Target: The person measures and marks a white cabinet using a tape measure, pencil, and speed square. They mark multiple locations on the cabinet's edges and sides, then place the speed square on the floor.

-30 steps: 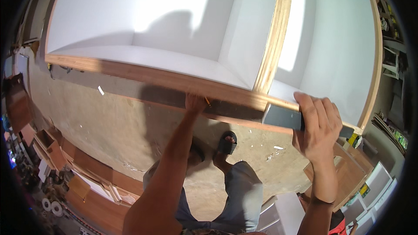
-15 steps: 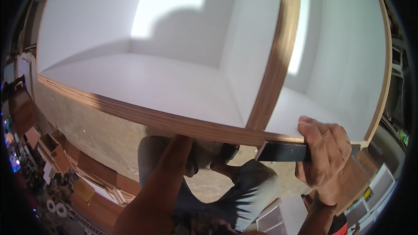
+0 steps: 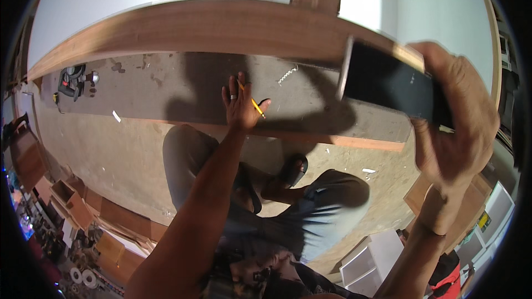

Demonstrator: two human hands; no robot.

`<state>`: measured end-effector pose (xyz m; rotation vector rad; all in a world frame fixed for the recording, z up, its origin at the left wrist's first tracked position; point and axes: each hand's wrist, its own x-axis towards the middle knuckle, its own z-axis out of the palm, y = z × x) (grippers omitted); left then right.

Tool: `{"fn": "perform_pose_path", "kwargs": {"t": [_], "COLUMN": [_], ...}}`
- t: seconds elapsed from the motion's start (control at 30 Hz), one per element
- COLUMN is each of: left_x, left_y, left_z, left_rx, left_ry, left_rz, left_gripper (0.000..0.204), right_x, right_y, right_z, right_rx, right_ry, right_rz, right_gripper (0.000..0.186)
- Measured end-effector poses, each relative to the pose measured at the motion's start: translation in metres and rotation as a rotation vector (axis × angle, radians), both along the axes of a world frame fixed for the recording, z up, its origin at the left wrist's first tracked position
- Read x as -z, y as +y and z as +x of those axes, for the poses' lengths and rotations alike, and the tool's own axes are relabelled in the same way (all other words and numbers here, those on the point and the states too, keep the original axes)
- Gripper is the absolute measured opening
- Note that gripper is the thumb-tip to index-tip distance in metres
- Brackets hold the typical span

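Note:
In my right hand [image 3: 463, 113] is a flat, black rectangular block [image 3: 388, 80] with a pale end; my thumb and fingers clasp its right part. The block is up against, or just in front of, the wooden front edge [image 3: 221, 22] of a white-lined cabinet [image 3: 111, 0]. I cannot tell whether they touch. Lower down, my left hand [image 3: 241, 108] reaches over a grey-brown board [image 3: 183, 94] below that edge, fingers extended. A yellow pencil [image 3: 256, 105] is tucked between its fingers and thumb. A ring shows on one finger.
A black-and-red power tool [image 3: 72, 83] rests at the board's left end. A curly pale strip [image 3: 288, 75] lies right of my left hand. Wood offcuts [image 3: 77, 199] lie at left; a white open box [image 3: 371, 260] stands at lower right. My bent knees are below the board.
My right hand has lifted the black block upward and turned its broad face into view. My left hand, hidden under the cabinet edge before, now shows with the pencil. The view has tilted downward.

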<state>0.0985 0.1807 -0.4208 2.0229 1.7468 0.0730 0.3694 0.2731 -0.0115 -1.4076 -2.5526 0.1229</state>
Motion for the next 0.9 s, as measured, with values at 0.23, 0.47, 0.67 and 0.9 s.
{"fn": "perform_pose_path", "kwargs": {"t": [0.23,0.47,0.67,0.9], "left_x": [-0.012,-0.013,-0.011,-0.01], "left_y": [0.0,-0.007,-0.013,0.034], "left_z": [0.006,0.002,0.004,0.051], "left_rx": [0.015,-0.001,-0.015,0.16], "left_ry": [0.083,0.004,-0.083,-0.391], "left_rz": [0.063,0.107,0.238,0.485], "left_gripper": [0.084,0.08,0.07,0.028], "right_x": [0.018,0.014,0.008,-0.002], "right_y": [-0.005,-0.012,-0.007,-0.014], "right_z": [0.007,-0.021,-0.006,-0.009], "right_rx": [0.04,0.155,0.122,0.11], "right_ry": [0.091,0.108,0.135,0.064], "right_rz": [0.13,0.083,0.014,0.153], "right_gripper": [0.05,0.041,0.034,0.037]}}
